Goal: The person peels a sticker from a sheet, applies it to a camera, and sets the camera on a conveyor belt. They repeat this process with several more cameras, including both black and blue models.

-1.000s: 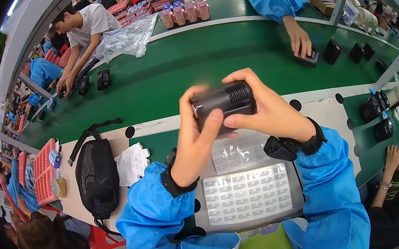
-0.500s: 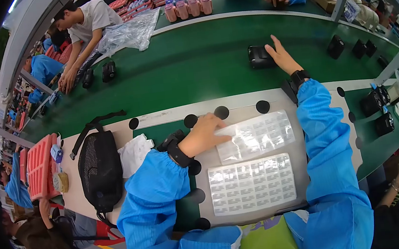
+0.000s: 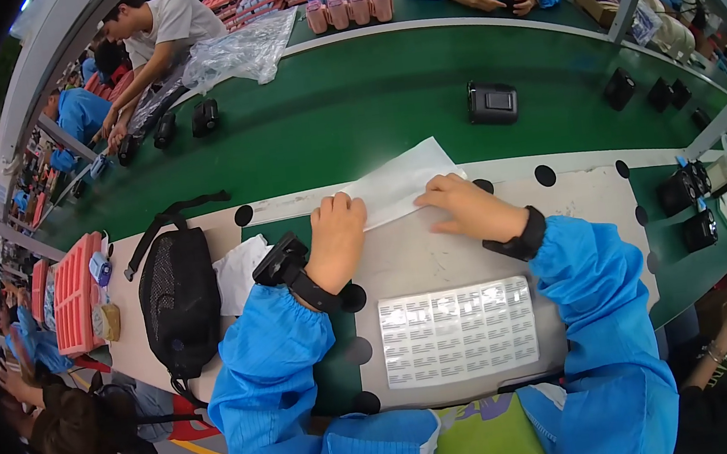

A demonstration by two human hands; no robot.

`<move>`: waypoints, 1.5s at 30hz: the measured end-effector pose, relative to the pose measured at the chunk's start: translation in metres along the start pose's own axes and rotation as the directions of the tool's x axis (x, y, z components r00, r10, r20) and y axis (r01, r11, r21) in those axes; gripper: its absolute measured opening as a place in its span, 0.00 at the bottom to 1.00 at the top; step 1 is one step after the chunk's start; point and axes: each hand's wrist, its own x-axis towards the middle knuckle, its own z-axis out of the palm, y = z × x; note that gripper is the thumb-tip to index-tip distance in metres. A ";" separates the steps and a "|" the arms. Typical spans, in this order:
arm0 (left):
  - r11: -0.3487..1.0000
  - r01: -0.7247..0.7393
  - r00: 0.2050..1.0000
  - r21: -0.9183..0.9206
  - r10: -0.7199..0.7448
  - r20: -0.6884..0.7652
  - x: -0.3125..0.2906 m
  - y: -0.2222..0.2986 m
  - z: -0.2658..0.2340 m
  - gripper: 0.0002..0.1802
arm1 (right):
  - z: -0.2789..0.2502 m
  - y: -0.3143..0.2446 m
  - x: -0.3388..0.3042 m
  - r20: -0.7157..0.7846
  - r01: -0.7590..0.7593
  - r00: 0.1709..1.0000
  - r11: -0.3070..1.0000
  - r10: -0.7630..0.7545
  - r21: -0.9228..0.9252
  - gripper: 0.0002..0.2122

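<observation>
Beyond the label sheet [image 3: 459,333], left hand [image 3: 338,237] closes on the white sheet [image 3: 404,185] at left, right hand [image 3: 466,208] half-curled at its right edge, grip unclear, likely spaced to steady it.

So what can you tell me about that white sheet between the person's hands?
The white sheet looks thin and flexible, like paper or film, with no print showing on its visible face. It lies at a slant, one corner pointing away over the green surface. The left hand holds its left end; the right hand touches its near edge. Its underside is hidden.
</observation>
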 end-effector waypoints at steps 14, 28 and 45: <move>0.931 -0.155 0.988 -0.332 0.150 -0.041 0.005 -0.008 0.019 0.16 | 0.012 0.008 0.000 -0.207 -0.036 0.978 0.967 -0.017 -0.251 0.17; 0.901 -0.171 0.981 -0.398 0.193 0.017 0.007 -0.002 0.012 0.11 | 0.008 -0.003 0.001 -0.052 -0.062 0.997 0.981 0.053 -0.184 0.10; 0.873 -0.102 0.990 -0.477 0.134 0.034 0.011 -0.009 0.014 0.08 | 0.018 0.000 -0.001 -0.197 0.049 0.977 0.985 -0.082 -0.168 0.09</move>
